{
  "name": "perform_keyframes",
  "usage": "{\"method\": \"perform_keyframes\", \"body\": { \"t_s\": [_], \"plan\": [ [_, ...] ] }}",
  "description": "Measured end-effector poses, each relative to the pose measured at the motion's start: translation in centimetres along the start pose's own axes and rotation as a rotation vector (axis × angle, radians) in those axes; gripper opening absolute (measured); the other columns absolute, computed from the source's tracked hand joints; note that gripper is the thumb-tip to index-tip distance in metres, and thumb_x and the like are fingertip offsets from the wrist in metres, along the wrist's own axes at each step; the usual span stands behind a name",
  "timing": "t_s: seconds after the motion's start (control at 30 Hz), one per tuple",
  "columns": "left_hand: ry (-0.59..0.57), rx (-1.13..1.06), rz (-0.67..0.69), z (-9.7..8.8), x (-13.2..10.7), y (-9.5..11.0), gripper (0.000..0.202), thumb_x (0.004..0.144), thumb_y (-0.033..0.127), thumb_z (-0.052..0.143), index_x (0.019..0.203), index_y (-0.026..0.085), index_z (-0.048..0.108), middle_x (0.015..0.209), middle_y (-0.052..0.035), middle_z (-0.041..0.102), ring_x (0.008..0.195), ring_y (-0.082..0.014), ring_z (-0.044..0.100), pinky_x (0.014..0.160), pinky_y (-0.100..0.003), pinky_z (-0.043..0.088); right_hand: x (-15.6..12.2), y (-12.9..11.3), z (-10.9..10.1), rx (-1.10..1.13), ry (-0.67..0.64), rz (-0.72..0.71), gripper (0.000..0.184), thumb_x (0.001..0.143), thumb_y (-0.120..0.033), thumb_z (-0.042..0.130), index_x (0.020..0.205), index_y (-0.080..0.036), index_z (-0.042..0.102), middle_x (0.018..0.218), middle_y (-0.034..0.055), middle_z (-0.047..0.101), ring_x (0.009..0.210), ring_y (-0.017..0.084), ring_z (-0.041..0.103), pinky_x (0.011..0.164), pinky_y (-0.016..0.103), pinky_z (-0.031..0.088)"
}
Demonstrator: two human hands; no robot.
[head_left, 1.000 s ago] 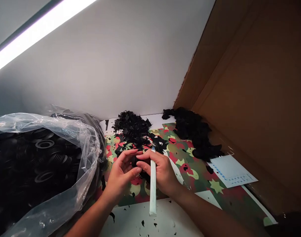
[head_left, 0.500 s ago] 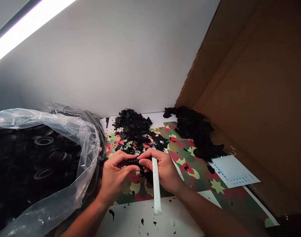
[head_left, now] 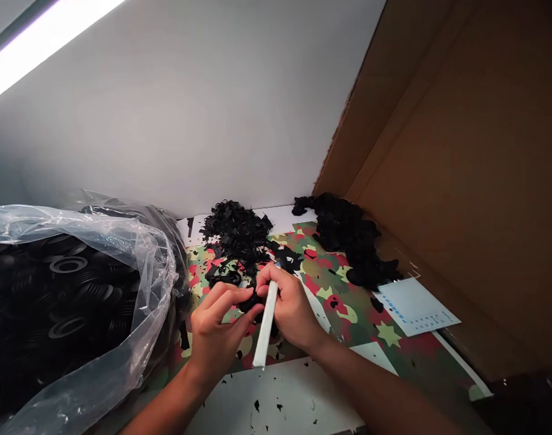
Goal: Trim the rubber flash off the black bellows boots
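Note:
My left hand [head_left: 221, 323] pinches a small black ribbed rubber part [head_left: 247, 303] between thumb and fingertips. Its outline is partly covered by the fingers. Held in my right hand [head_left: 292, 305] is a white flat-handled tool [head_left: 266, 329], its handle slanting down toward me. The working end is hidden by the hand, so I cannot tell its kind. My right fingertips meet the rubber part at its right side. Just behind the hands lie loose black rings [head_left: 224, 277] and a heap of black rubber scraps [head_left: 240, 232].
At the left stands a clear plastic bag [head_left: 160, 284] full of black ribbed rubber parts [head_left: 67, 264]. A second black heap [head_left: 353, 235] lies beside the cardboard wall [head_left: 461, 181]. A white card [head_left: 418, 306] with blue print rests on the patterned sheet [head_left: 389, 332]. Small scraps dot the white paper [head_left: 294, 393].
The white handle has swung its near end to the left as my right hand turned. Both hands still meet at the rubber part. The view has shifted slightly.

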State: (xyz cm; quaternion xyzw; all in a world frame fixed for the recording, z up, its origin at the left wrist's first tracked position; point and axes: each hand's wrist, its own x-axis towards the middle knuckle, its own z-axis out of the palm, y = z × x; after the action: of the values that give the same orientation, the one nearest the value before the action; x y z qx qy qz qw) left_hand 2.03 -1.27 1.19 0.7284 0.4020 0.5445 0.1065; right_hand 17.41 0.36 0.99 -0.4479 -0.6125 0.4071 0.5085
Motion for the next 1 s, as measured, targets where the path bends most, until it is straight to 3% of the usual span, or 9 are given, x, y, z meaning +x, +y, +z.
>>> {"method": "perform_keyframes", "body": {
  "t_s": [0.07,0.2,0.4,0.53,0.6,0.73,0.8,0.9,1.0],
  "plan": [
    [0.022,-0.001,0.05,0.1,0.0,0.1,0.013,0.08,0.018,0.083,0.092,0.021,0.078,0.079,-0.0019,0.073,0.069,-0.0152,0.07,0.063,-0.024,0.06,0.2,0.0,0.2,0.13,-0.027,0.114,0.011,0.073,-0.023,0.057,0.069,-0.023,0.046,0.062,-0.0054,0.046,0.059,0.013,0.043,0.054,0.024,0.035],
    [0.057,-0.037,0.062,0.1,0.1,0.1,0.014,0.08,0.014,0.082,0.089,0.024,0.08,0.078,-0.0022,0.076,0.07,-0.0166,0.072,0.066,-0.027,0.062,0.4,0.0,0.6,0.415,-0.044,0.276,0.031,0.082,-0.049,0.06,0.074,-0.024,0.044,0.064,-0.0069,0.038,0.051,0.01,0.034,0.046,0.024,0.032],
    [0.085,-0.11,-0.052,0.3,0.1,0.3,0.005,0.079,0.025,0.084,0.082,0.026,0.081,0.077,-0.0033,0.078,0.071,-0.0197,0.074,0.064,-0.031,0.063,0.4,-0.5,0.9,0.565,-0.042,0.332,0.045,0.079,-0.063,0.067,0.074,-0.024,0.045,0.064,-0.0057,0.039,0.051,0.011,0.037,0.045,0.023,0.036],
    [0.129,-0.203,0.055,-0.2,-0.2,0.9,0.011,0.078,0.02,0.085,0.083,0.028,0.08,0.078,-0.0019,0.078,0.073,-0.0194,0.074,0.07,-0.034,0.063,2.3,0.7,-1.5,0.492,0.226,0.253,0.047,0.078,-0.066,0.064,0.071,-0.024,0.044,0.066,-0.0045,0.043,0.051,0.009,0.035,0.043,0.021,0.031],
    [0.144,-0.271,0.017,-0.5,-0.3,1.0,0.011,0.076,0.024,0.087,0.082,0.027,0.079,0.079,-0.0023,0.077,0.073,-0.0194,0.073,0.069,-0.034,0.062,3.4,1.5,-3.2,0.463,0.286,0.227,0.05,0.073,-0.068,0.068,0.07,-0.024,0.043,0.066,-0.0053,0.042,0.053,0.01,0.036,0.043,0.02,0.028],
    [0.154,-0.401,-0.178,-0.4,-0.2,0.5,0.023,0.069,0.033,0.093,0.081,0.021,0.077,0.078,-0.0032,0.074,0.072,-0.0168,0.069,0.064,-0.027,0.057,4.0,2.2,-4.2,0.378,0.15,0.259,0.041,0.064,-0.055,0.083,0.066,-0.02,0.061,0.058,-0.0057,0.048,0.051,0.01,0.037,0.046,0.022,0.03],
    [0.132,-0.436,-0.235,-0.2,-0.1,0.2,0.024,0.068,0.031,0.094,0.082,0.02,0.077,0.08,-0.0035,0.074,0.074,-0.0166,0.069,0.066,-0.026,0.057,3.6,2.2,-3.7,0.247,0.043,0.248,0.035,0.066,-0.05,0.084,0.07,-0.018,0.07,0.062,-0.0022,0.059,0.056,0.012,0.047,0.052,0.025,0.036],
    [0.112,-0.446,-0.31,-0.1,-0.2,-0.1,0.026,0.066,0.03,0.094,0.083,0.02,0.077,0.082,-0.0039,0.073,0.078,-0.0179,0.069,0.068,-0.027,0.058,2.9,2.1,-3.1,0.056,-0.002,0.183,0.034,0.077,-0.053,0.075,0.079,-0.019,0.075,0.077,0.0025,0.07,0.071,0.019,0.059,0.065,0.029,0.043],
    [0.093,-0.442,-0.414,-0.3,-0.2,-0.2,0.027,0.064,0.031,0.094,0.083,0.02,0.077,0.082,-0.0036,0.072,0.078,-0.0182,0.068,0.068,-0.026,0.058,2.4,2.0,-3.1,0.048,0.038,0.157,0.044,0.083,-0.064,0.067,0.08,-0.02,0.072,0.079,0.0036,0.07,0.072,0.019,0.059,0.067,0.031,0.045]
  ]
}}
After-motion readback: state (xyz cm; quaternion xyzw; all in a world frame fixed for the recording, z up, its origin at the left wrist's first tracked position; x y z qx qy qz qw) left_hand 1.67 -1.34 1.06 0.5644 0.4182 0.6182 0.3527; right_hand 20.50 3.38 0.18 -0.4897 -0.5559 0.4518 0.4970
